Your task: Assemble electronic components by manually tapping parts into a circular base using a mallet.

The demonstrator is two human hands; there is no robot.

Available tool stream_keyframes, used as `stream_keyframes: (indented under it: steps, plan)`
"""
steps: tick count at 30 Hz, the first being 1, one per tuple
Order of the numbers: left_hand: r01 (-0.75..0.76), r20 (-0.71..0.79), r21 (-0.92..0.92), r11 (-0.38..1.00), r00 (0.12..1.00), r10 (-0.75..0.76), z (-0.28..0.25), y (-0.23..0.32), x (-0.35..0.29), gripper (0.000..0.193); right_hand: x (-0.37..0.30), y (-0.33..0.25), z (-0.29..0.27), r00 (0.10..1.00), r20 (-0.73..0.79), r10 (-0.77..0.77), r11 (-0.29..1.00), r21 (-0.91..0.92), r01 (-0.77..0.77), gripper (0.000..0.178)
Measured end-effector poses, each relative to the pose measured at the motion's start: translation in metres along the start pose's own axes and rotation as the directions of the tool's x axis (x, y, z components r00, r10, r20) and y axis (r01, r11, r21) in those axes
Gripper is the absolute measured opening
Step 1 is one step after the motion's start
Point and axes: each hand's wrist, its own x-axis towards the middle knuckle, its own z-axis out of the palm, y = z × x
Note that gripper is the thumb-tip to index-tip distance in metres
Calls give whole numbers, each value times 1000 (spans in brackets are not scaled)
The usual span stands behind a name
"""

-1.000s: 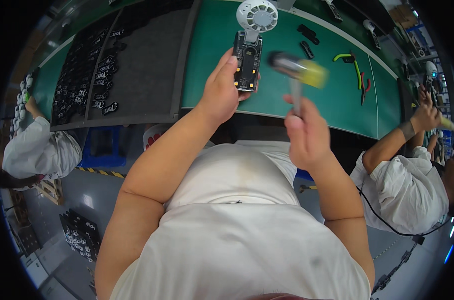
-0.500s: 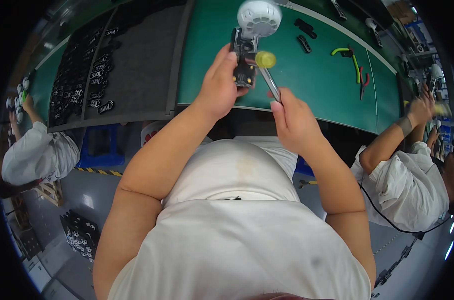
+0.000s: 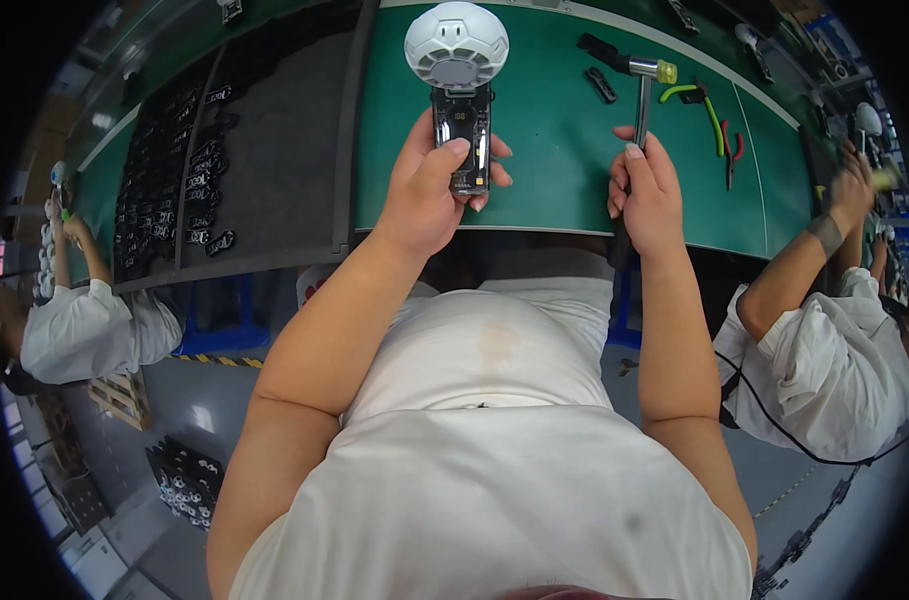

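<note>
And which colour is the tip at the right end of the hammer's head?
Yellow; the head view shows this hammer tip best.

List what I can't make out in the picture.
All in the head view:
- device: back, hidden by its own front and the left hand
- hammer: mid-handle, covered by the right hand
- black part: one end, hidden behind the hammer
- yellow tool at far right: shape, blurred

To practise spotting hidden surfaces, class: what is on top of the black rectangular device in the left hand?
A white ball-shaped head with a vented side tops the black rectangular device. The bare left hand covers part of the device's front; the back cannot be seen.
</note>
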Motion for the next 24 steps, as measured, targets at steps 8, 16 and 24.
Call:
stream_keyframes:
  steps: [8,16,24]
  plan:
    - [12,44,-74,997,999,-9,-8,-5,-1,47,-11,2,-1,992,109,-56,976,-203,77,31]
    - [30,32,-127,991,999,-26,-11,-6,-2,47,-14,-1,0,993,103,-60,977,-200,79,30]
    - [30,44,-161,986,999,-23,-10,-5,-1,47,-11,0,-3,992,111,-62,976,-200,83,31]
